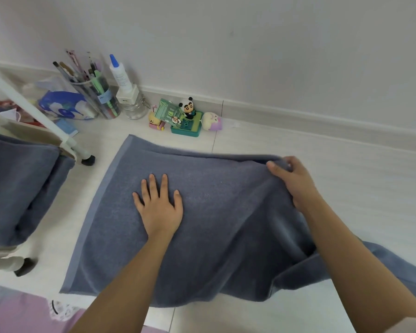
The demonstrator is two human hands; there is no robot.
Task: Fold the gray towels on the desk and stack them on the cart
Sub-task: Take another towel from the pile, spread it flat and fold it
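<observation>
A gray towel (202,224) lies spread across the white desk (346,188), filling the middle of the view, its banded short edge running along the 9 o'clock side. The left hand (157,205) rests palm-down on the cloth just left of centre, fingers straight and slightly fanned toward 12 o'clock, the forearm reaching in from 6 o'clock. The right hand (296,183) sits at about 2 o'clock from the left one; its fingers and thumb are curled round the towel's far edge, pinching it and lifting it off the desk, so a raised fold slopes from that grip down toward 5 o'clock. The right forearm comes in from the 5 o'clock corner, with more of the towel trailing beneath it toward the desk's near edge.

At 9 o'clock, folded gray towels (17,188) lie stacked on the white cart (65,140). Against the wall at 11 o'clock stand a clear pen holder (94,94), a glue bottle (120,75) on a small glass jar (135,106), and a blue-and-white packet (65,104). At 12 o'clock sit small toy figures (183,116).
</observation>
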